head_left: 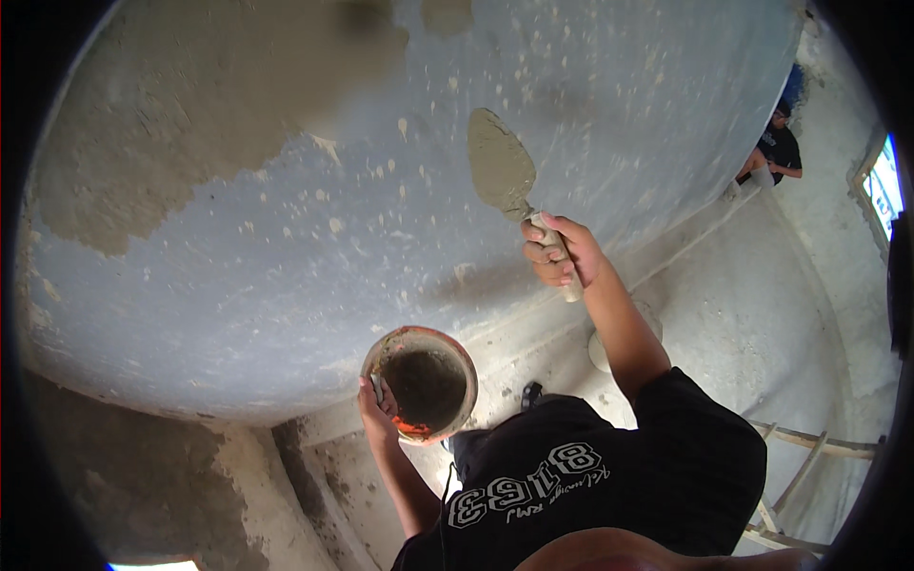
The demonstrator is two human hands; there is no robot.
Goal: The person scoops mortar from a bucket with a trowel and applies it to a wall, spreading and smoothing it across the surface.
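My right hand (560, 252) grips the pale handle of a pointed trowel (501, 167). Its blade is coated with grey mortar and lies against the smooth grey-blue surface (286, 257) in front of me. My left hand (377, 411) holds the rim of a round orange bowl (461, 354), lower down and to the left of the trowel. Dark wet mortar (425, 388) fills the bowl. A rough patch of fresh brownish plaster (181, 105) covers the upper left of the surface, and small mortar flecks dot the rest.
Another person (779, 145) in a dark shirt stands far off at the upper right. A wooden ladder (809, 457) leans at the lower right. A bright window (885, 186) shows at the right edge. Rough plastered wall (143, 476) fills the lower left.
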